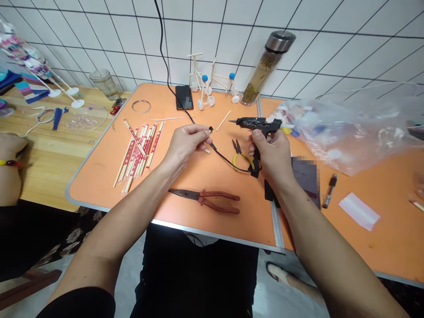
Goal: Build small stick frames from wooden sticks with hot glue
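My right hand [273, 148] is wrapped round the grip of a black hot glue gun [253, 123], whose nozzle points left. My left hand [190, 140] is closed in a pinch, with a small black piece [211, 129] at its fingertips; its kind is unclear. A black cord [232, 162] runs from below the glue gun past the left fingers and up the wall. Yellow-handled cutters [239, 154] lie between the hands. Nearer the table's front edge are red-handled long-nose pliers [202, 198]. A thin wooden stick [223, 120] lies beyond the fingertips.
Wrapped chopsticks [137, 154] lie left on the orange table [99, 176]. Behind stand stick models [212, 84] with blue balls, a phone [184, 97] and a tall tea bottle [265, 70]. Plastic bags [357, 132] and a marker [330, 191] are right. Another person's hand [11, 148] rests far left.
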{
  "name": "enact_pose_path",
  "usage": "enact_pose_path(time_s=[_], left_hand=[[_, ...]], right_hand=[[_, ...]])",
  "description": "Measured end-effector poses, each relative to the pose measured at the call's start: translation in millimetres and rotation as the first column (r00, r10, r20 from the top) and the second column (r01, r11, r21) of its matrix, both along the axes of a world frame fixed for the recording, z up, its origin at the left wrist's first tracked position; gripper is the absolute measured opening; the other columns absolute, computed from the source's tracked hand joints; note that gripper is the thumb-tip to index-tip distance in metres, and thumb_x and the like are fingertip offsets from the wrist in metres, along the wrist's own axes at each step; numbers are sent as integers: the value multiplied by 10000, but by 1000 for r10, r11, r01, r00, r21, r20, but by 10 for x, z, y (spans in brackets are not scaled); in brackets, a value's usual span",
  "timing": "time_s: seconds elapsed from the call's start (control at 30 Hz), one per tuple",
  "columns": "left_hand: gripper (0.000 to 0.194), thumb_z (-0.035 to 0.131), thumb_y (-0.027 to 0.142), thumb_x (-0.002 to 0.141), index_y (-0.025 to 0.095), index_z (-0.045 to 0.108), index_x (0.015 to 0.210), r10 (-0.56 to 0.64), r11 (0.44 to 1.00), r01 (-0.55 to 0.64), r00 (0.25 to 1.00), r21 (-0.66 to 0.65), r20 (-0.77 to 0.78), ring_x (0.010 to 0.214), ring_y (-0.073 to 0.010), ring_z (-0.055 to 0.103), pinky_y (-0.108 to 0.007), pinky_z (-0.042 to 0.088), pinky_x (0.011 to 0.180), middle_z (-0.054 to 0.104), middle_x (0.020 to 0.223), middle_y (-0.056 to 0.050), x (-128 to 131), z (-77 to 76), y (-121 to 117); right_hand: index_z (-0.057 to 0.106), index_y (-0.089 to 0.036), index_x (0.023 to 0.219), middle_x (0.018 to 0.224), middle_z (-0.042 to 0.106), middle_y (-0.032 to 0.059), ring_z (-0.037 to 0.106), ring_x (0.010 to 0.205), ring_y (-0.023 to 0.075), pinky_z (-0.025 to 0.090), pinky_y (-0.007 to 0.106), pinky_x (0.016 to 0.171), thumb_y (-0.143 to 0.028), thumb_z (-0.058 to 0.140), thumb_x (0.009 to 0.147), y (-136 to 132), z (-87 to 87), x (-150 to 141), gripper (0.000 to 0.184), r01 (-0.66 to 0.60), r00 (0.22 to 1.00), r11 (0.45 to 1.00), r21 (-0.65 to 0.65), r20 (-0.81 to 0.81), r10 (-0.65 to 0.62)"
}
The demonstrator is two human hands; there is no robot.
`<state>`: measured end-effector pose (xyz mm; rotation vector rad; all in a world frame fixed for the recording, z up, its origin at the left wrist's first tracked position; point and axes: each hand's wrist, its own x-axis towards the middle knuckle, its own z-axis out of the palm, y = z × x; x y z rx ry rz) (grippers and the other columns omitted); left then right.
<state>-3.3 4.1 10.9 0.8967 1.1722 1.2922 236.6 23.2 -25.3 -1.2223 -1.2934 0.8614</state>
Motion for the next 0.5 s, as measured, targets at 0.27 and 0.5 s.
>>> enact_pose_path(time_s=[0.27, 0.5], left_hand=[[83, 840, 177, 783, 150, 785, 839, -88, 994, 90, 996, -54, 31, 483, -74, 606, -191, 533, 556, 754, 665, -16, 7, 1, -18], [137, 866, 223, 744, 150, 788, 831, -118, 993, 118, 993, -3, 23, 497, -76, 611, -189, 540, 556, 761, 671, -23, -9, -8, -34]], right_hand=[[606, -244, 916, 843, 738, 24, 594, 650, 111, 470, 208, 501, -472, 917, 774, 180, -158, 125, 412, -60, 991, 974, -220, -129, 31], [477, -288, 959, 750, 629, -39, 617, 651, 157, 516, 267, 520, -380, 916, 759, 292, -267, 258, 492, 25, 1000, 974, -223, 13, -23]])
